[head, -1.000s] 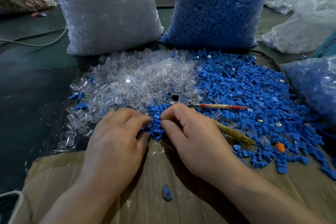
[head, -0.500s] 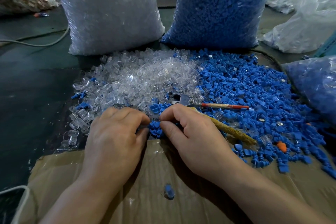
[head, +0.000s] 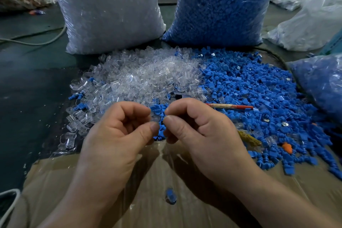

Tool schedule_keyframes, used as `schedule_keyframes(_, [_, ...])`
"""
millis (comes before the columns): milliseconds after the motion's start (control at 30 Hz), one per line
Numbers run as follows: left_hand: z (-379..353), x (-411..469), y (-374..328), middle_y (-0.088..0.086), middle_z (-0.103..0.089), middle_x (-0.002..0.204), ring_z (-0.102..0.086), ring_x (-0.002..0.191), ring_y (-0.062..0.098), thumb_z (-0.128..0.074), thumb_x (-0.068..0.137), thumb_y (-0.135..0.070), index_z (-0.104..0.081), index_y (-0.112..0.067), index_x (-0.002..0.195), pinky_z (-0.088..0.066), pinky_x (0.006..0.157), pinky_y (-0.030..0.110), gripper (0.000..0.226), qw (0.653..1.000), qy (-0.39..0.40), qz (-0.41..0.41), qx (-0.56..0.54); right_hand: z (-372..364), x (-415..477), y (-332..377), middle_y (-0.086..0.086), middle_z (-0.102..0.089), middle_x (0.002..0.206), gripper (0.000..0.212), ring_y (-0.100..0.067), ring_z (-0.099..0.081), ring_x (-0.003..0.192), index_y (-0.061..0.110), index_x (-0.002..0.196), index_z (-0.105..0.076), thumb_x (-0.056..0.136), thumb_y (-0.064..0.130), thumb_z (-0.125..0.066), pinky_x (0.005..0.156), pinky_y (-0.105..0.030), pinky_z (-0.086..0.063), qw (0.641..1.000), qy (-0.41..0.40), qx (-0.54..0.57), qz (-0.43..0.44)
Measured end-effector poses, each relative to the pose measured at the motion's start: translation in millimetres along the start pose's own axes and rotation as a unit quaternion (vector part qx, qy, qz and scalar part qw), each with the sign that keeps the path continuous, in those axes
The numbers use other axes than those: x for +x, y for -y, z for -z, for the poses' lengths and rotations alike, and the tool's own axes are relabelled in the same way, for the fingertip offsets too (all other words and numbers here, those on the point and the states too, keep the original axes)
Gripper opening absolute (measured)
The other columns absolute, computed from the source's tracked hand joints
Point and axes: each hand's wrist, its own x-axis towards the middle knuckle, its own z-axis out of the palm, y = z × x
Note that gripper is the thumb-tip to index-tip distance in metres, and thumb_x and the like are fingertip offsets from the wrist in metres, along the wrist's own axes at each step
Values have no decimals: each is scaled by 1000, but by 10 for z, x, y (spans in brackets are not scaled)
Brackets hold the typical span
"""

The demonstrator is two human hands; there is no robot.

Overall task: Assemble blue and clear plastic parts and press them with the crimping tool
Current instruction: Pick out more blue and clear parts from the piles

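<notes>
A lone blue piece (head: pixel 170 193) lies on the cardboard sheet (head: pixel 129 200) at 6 o'clock. Just beyond it, the left hand (head: pixel 118 135) has its fingers (head: pixel 148 131) curled, thumb and forefinger pinching a clear part (head: pixel 155 119). The right hand (head: pixel 199 131) has its fingers (head: pixel 175 126) curled likewise, pinching a blue part (head: pixel 162 116). The two parts meet between the fingertips. The crimping tool (head: pixel 229 106) lies on the desk (head: pixel 27 98) at 2 o'clock of the hands. The clear pile (head: pixel 140 79) is at 11 o'clock and the blue pile (head: pixel 249 89) at 1 o'clock.

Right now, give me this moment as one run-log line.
step: mating parts | left hand: pinches clear part | right hand: pinches blue part | crimping tool: untouched on blue pile
</notes>
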Motion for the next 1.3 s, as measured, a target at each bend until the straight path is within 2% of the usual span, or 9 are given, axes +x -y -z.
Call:
schedule_keyframes(200, [-52, -39, -10, 3, -77, 88, -73, 79, 12, -77, 59, -37, -76, -35, 91, -56, 68, 17, 32, 999, 36, 9, -38, -7, 1, -28, 9, -64, 92, 7, -4, -59, 89, 16, 95, -70, 90, 18, -66, 79, -18, -46, 987, 0, -138, 83])
schedule_keyframes(467, [-48, -60, -65, 4, -77, 86, -72, 76, 12, -71, 63, -20, -77, -33, 87, -56, 65, 16, 28, 998, 29, 22, -56, 25, -6, -52, -1, -66, 100, 17, -18, -64, 94, 10, 104, -69, 97, 19, -58, 78, -37, -51, 970, 60, -187, 144])
schedule_keyframes(600, [-35, -70, -82, 6, -75, 86, -71, 75, 14, -77, 59, -25, -76, -32, 88, -58, 63, 20, 30, 996, 36, 49, -64, 33, -26, -28, 3, -66, 96, 13, -12, -62, 88, 14, 102, -67, 96, 19, -57, 75, -32, -50, 972, 51, -189, 133])
schedule_keyframes(867, [-68, -90, -134, 14, -66, 62, -60, 48, 20, -71, 67, -18, -74, -21, 79, -49, 43, 22, 13, 990, 59, 107, -76, 26, -21, 16, -4, -64, 101, 18, -24, -61, 92, 9, 108, -66, 94, 11, -55, 76, -43, -52, 957, 78, -241, 138])
schedule_keyframes(933, [-79, -91, -141, 13, -64, 61, -56, 46, 20, -71, 78, -6, -73, -20, 79, -47, 41, 24, 14, 991, 28, 111, -75, 82, -3, 8, -3, -61, 121, 35, -24, -57, 111, 19, 128, -56, 94, 22, -55, 91, -46, -51, 934, 78, -333, 108])
schedule_keyframes(1000, [-47, -81, -132, 11, -62, 57, -53, 43, 16, -67, 85, 4, -73, -20, 79, -46, 38, 22, 26, 991, 3, 117, -62, 218, 44, -12, 5, -45, 143, 59, -19, -40, 133, 32, 143, -29, 89, 41, -52, 113, -44, -34, 891, 67, -450, 7])
schedule_keyframes(1067, [-17, -65, -130, 9, -64, 58, -55, 45, 14, -66, 86, 7, -74, -22, 80, -47, 40, 19, 30, 994, 5, 107, -37, 384, 105, -61, 3, -30, 153, 71, -23, -26, 140, 34, 147, -15, 88, 55, -49, 117, -42, -20, 840, 79, -529, -90])
schedule_keyframes(1167, [10, -43, -109, 7, -66, 62, -60, 50, 12, -67, 86, 7, -74, -26, 80, -48, 43, 17, 33, 995, 22, 98, -9, 515, 154, -108, 0, -36, 146, 71, -27, -32, 132, 30, 146, -22, 88, 67, -39, 112, -45, -27, 802, 116, -569, -143])
schedule_keyframes(1300, [7, -50, -94, 8, -66, 61, -58, 46, 12, -66, 88, 5, -75, -26, 79, -46, 41, 16, 34, 993, 27, 112, -28, 535, 178, -81, 9, -47, 134, 64, -24, -39, 122, 33, 138, -36, 86, 70, -39, 104, -44, -33, 798, 132, -572, -136])
